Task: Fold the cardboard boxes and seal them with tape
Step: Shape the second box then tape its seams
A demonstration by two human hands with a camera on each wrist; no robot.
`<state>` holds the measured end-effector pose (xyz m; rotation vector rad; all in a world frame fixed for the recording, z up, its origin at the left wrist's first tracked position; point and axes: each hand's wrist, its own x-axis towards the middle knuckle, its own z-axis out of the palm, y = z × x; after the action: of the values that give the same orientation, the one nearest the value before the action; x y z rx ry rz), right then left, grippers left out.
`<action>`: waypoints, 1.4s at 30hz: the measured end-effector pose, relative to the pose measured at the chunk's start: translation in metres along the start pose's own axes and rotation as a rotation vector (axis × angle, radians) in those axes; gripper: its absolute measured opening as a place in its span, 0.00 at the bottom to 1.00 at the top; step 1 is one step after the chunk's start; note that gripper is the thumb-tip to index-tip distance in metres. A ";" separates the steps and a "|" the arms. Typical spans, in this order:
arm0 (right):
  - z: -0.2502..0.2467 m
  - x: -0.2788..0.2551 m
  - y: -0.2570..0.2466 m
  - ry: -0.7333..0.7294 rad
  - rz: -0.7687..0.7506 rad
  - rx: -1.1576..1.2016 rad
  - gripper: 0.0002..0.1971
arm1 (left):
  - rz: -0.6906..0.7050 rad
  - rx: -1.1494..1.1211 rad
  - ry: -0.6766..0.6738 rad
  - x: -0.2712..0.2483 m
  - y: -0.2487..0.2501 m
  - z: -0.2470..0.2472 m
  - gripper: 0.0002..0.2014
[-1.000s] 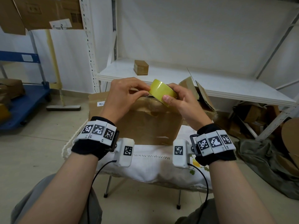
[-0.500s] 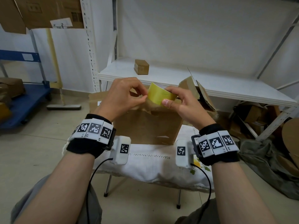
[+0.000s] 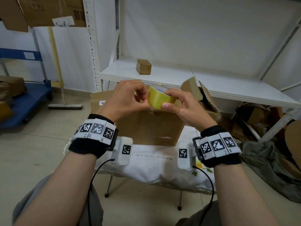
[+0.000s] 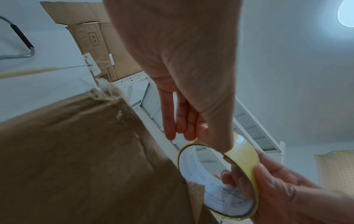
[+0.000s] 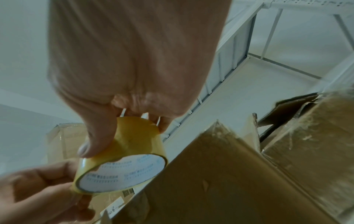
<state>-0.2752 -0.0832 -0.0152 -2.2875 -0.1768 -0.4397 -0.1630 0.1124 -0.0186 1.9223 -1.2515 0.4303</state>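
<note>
A yellow tape roll is held in the air above a brown cardboard box that stands on a cloth-covered stool. My right hand grips the roll, thumb on its outer face and fingers through the core. My left hand is curled at the roll's left edge, thumb and fingertips pinching at the tape surface. The left wrist view shows the left hand with its thumb tip on the tape roll, beside the box. In the right wrist view the thumb presses the tape roll.
A white shelf behind the box carries a small brown box. An open carton leans at the back right. Cardboard scraps and a grey cloth lie to the right, a blue cart to the left.
The roll has turned between my hands, so its far rim and white core now show at the top. Both hands stay on it above the box.
</note>
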 end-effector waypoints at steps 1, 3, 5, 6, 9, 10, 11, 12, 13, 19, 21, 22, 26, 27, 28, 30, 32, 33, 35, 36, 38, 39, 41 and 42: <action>0.000 0.000 0.000 0.004 -0.003 0.000 0.12 | 0.001 -0.003 -0.001 0.000 0.000 0.000 0.07; 0.001 0.001 0.000 0.018 -0.005 0.001 0.12 | 0.002 -0.004 -0.002 0.000 0.000 0.000 0.07; 0.003 0.002 0.002 0.041 -0.003 0.002 0.13 | -0.009 -0.011 -0.002 0.000 0.000 0.000 0.07; 0.004 0.003 0.003 0.055 -0.005 -0.006 0.14 | -0.016 -0.016 -0.004 0.000 0.001 0.000 0.08; 0.005 0.004 0.004 0.096 0.000 -0.046 0.15 | -0.023 -0.042 -0.004 0.000 0.004 0.000 0.09; 0.005 0.005 0.004 0.113 0.006 -0.054 0.16 | -0.027 -0.053 -0.006 0.000 0.005 0.000 0.09; 0.005 0.006 0.004 0.131 0.008 -0.056 0.16 | -0.032 -0.064 -0.005 0.000 0.006 0.001 0.08; 0.005 0.006 0.005 0.147 0.004 -0.056 0.16 | -0.037 -0.076 0.001 0.000 0.006 0.001 0.07; 0.006 0.007 0.005 0.165 -0.003 -0.055 0.16 | -0.038 -0.090 0.016 0.000 0.006 0.001 0.05; 0.005 0.007 0.007 0.200 0.017 0.013 0.20 | -0.051 -0.142 0.096 0.000 0.003 0.001 0.19; 0.007 0.008 0.006 0.204 0.015 0.032 0.20 | -0.067 -0.137 0.144 0.000 0.001 0.003 0.20; 0.007 0.008 0.006 0.210 0.014 0.033 0.19 | -0.079 -0.139 0.170 0.000 0.001 0.004 0.19; 0.007 0.009 0.007 0.228 0.006 0.023 0.13 | -0.075 -0.079 0.254 0.000 0.004 0.007 0.10; 0.007 0.008 0.007 0.235 0.007 0.017 0.13 | -0.078 -0.069 0.259 0.000 0.005 0.008 0.09; 0.007 0.008 0.008 0.241 0.010 0.011 0.13 | -0.085 -0.066 0.259 0.000 0.005 0.008 0.08; 0.007 0.008 0.008 0.245 0.014 0.000 0.14 | -0.102 -0.069 0.256 0.000 0.004 0.008 0.07; 0.007 0.007 0.007 0.245 0.012 0.000 0.14 | -0.119 -0.076 0.247 0.000 0.004 0.008 0.06; 0.007 0.007 0.007 0.247 0.012 0.007 0.13 | -0.124 -0.082 0.240 0.000 0.005 0.008 0.04; 0.007 0.007 0.006 0.257 0.014 0.020 0.11 | -0.131 -0.096 0.224 0.000 0.006 0.008 0.03; 0.008 0.007 0.006 0.265 0.011 0.023 0.10 | -0.133 -0.106 0.217 0.000 0.007 0.008 0.02; 0.008 0.008 0.006 0.293 0.007 0.016 0.08 | -0.145 -0.142 0.209 0.000 0.008 0.009 0.03; 0.009 0.009 0.006 0.313 0.012 0.007 0.08 | -0.154 -0.169 0.208 0.000 0.009 0.010 0.03; 0.010 0.010 0.007 0.353 0.021 0.001 0.07 | -0.177 -0.259 0.199 0.001 0.011 0.011 0.02; 0.010 0.011 0.007 0.369 0.021 0.006 0.07 | -0.195 -0.316 0.187 0.000 0.012 0.011 0.02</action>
<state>-0.2606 -0.0807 -0.0225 -2.1559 0.0314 -0.8364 -0.1748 0.1012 -0.0201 1.6731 -0.9387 0.2843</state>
